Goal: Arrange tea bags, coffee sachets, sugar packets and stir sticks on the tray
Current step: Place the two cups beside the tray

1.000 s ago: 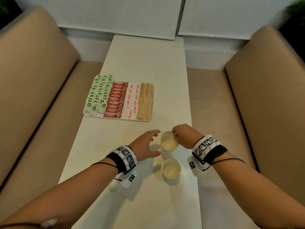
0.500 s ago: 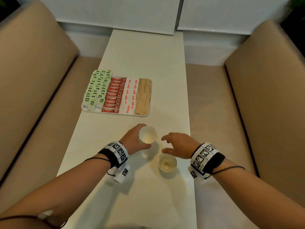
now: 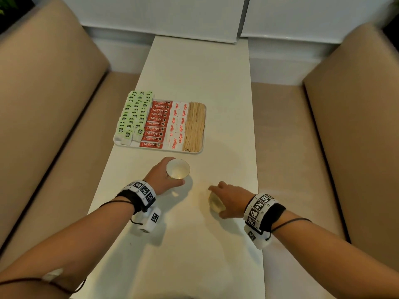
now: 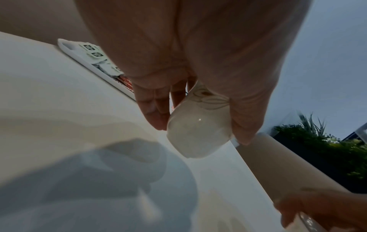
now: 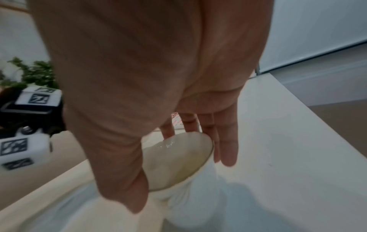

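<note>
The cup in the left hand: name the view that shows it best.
The left wrist view. There the cup fills the middle, its wall, gold pattern and base clear between the left hand thumb and fingers, off the table. The head view shows only its rim and inside from above. The right wrist view does not show it.

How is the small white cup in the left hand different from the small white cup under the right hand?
The left hand holds its small white cup lifted off the white table, nearer the tray. The right hand closes over the other small white cup, which stands on the table. Both look empty.
</note>
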A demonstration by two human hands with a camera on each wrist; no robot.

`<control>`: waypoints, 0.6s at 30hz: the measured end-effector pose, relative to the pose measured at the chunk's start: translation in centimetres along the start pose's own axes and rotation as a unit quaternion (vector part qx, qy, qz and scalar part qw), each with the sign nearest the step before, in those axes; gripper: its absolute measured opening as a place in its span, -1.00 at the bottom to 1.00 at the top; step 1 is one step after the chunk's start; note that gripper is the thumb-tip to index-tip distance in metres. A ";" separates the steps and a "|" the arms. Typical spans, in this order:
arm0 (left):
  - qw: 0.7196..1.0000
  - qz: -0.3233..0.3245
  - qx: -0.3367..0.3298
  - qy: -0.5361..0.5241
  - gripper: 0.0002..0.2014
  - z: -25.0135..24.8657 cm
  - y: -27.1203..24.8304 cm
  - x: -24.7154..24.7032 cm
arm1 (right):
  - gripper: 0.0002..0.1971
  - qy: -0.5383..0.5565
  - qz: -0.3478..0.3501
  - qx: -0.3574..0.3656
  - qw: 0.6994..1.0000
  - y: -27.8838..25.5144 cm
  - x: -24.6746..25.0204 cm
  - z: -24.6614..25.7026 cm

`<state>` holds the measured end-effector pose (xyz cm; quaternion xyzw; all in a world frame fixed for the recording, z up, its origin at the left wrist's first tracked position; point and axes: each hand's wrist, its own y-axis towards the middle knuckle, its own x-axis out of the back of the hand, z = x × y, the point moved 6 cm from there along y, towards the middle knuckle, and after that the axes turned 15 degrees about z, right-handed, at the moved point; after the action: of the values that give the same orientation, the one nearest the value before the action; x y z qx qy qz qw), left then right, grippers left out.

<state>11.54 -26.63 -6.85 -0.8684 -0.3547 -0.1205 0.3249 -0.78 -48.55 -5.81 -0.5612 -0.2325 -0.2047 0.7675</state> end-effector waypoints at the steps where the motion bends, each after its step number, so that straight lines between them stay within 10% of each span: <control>1: 1.000 -0.005 -0.001 -0.005 -0.22 -0.1 0.3 0.6 | -0.03 0.012 -0.015 -0.002 1.000 0.5 0.9 -0.1; 18: 0.999 0.015 -0.028 0.030 -0.17 -3.0 7.8 7.0 | -0.06 0.136 -0.082 0.022 0.987 8.8 10.4 -0.4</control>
<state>22.06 -28.95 -5.19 -0.8784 -0.3282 -0.1520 0.3124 12.78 -46.96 -6.55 -0.4902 -0.1756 -0.3361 0.7848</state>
